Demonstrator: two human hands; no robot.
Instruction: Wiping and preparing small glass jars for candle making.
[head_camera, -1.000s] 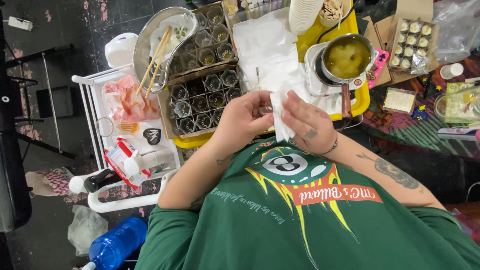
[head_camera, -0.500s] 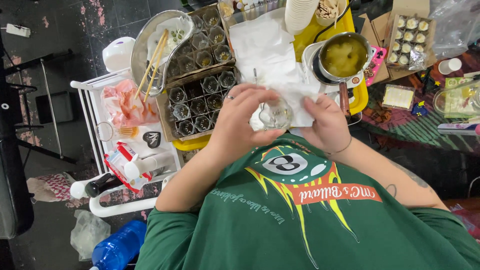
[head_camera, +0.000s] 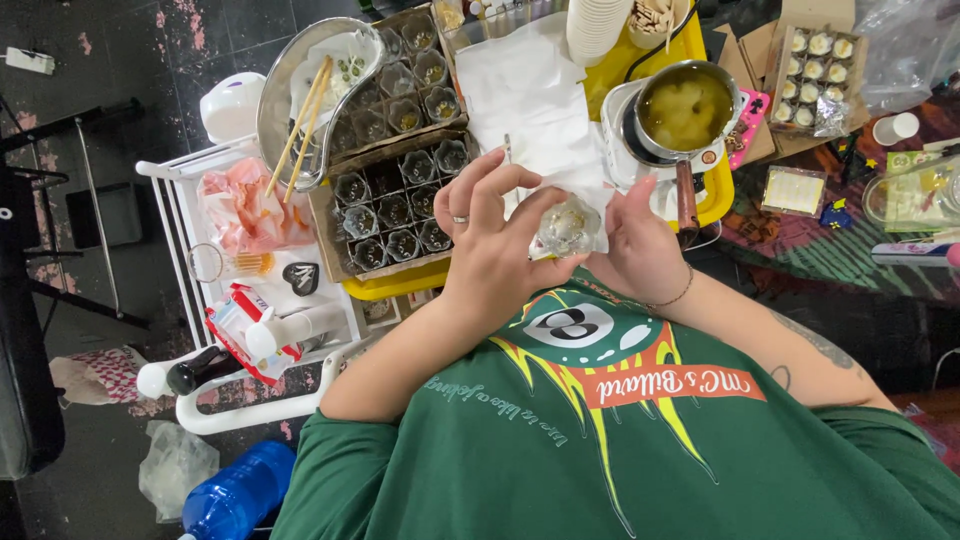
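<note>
Since half a second earlier, both hands lifted slightly; left hand (head_camera: 495, 245) and right hand (head_camera: 640, 250) cupped the small glass jar (head_camera: 567, 226) at frame centre, fingers curled, wiping apparently continuing

Ahead of you: a cardboard tray of small glass cups (head_camera: 395, 195), a metal bowl (head_camera: 315, 90) holding wooden chopsticks (head_camera: 298, 125), a pot of yellow liquid (head_camera: 687, 107) on a yellow tray (head_camera: 722, 190), a white wire rack (head_camera: 185, 250), and a blue bottle (head_camera: 238, 495) on the floor.
</note>
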